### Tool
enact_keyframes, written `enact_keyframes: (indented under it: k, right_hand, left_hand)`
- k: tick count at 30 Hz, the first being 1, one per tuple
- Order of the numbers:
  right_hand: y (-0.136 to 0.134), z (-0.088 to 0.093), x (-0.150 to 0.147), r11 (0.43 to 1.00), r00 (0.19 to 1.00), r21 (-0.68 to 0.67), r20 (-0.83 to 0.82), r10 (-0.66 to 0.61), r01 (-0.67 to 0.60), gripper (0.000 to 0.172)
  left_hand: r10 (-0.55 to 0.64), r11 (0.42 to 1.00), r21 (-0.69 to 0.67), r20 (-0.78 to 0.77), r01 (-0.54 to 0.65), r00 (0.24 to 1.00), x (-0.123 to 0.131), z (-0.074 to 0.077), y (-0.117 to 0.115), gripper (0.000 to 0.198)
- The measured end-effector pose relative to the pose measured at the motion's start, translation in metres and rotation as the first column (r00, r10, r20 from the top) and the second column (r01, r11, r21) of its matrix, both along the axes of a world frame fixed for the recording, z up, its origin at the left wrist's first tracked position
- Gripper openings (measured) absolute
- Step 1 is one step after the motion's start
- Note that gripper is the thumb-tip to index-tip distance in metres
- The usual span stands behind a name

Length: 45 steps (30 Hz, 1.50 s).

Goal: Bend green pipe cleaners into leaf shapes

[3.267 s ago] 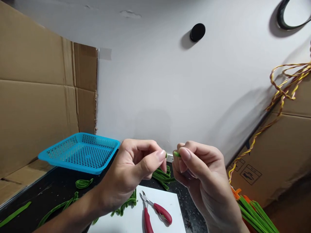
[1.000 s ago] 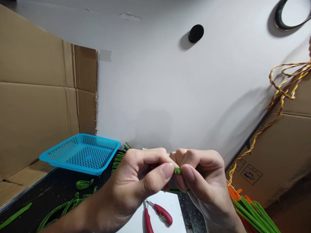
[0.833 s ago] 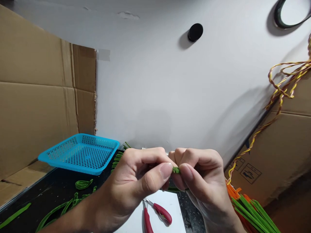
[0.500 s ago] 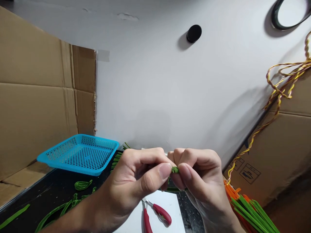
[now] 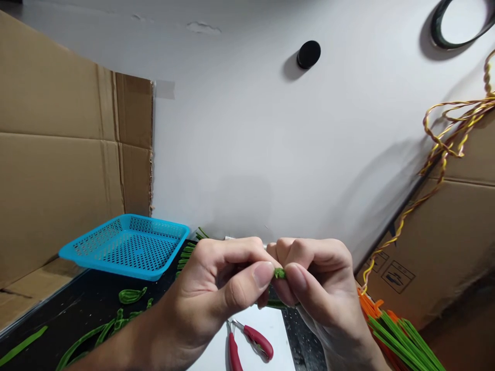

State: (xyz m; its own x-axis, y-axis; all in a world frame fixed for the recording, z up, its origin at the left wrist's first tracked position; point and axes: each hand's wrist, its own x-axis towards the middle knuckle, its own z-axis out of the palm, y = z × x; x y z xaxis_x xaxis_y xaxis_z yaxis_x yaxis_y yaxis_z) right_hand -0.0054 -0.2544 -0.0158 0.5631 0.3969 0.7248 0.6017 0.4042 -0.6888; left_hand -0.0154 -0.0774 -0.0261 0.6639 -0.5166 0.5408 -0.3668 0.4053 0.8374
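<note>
Between my thumbs and forefingers is a short, twisted bit of green pipe cleaner (image 5: 279,273), fuzzy and mostly covered by my fingers. My left hand (image 5: 220,288) pinches it from the left, and my right hand (image 5: 317,278) pinches it from the right, with the fingertips almost meeting. Below them, red-handled pliers (image 5: 251,340) lie spread on a white sheet (image 5: 211,355). Bent green pipe cleaner pieces (image 5: 104,330) and a small leaf-shaped loop (image 5: 132,294) rest on the black table (image 5: 58,309) left of my left wrist.
A blue perforated basket (image 5: 131,250) stands at the left by a cardboard panel (image 5: 58,129). Green and orange pipe cleaners (image 5: 402,335) are bundled at the right. Twisted yellow-brown wire (image 5: 436,149) hangs over a cardboard box (image 5: 456,232). A black round object (image 5: 309,54) is on the white wall.
Almost nothing differs. My fingers and the bit of pipe cleaner have shifted very slightly downward; both pinches hold.
</note>
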Motion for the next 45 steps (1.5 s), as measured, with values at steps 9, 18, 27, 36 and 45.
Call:
enact_keyframes:
  k: [9,18,27,36,45]
  right_hand:
    - [0.0014,0.0,0.0025,1.0,1.0,-0.001,-0.007,-0.003,0.003,0.047]
    - [0.0004,0.0011,0.0021,0.999,1.0,-0.02,0.014,-0.027,0.027,0.051]
    - [-0.0022,0.0004,0.0021,0.998,0.999,-0.035,0.01,-0.053,0.054,0.05]
    - [-0.0006,0.0022,0.0033,0.98,0.986,-0.156,-0.084,-0.142,0.128,0.05]
    - [0.0053,0.0015,0.0032,0.899,0.918,-0.216,-0.029,-0.395,0.38,0.057]
  left_hand:
    - [-0.028,1.0,-0.01,0.004,0.028,1.0,0.0004,-0.0009,-0.0003,0.029]
    - [0.007,1.0,0.008,0.036,-0.007,0.999,0.0015,-0.0011,-0.0008,0.03]
    - [0.008,1.0,0.002,0.032,-0.008,0.999,-0.0001,0.0004,-0.0016,0.028]
    - [0.065,0.998,-0.013,-0.025,-0.066,0.998,0.0049,0.0002,-0.0023,0.035]
    - [0.113,0.993,-0.026,-0.059,-0.115,0.992,0.0067,-0.0019,-0.009,0.022]
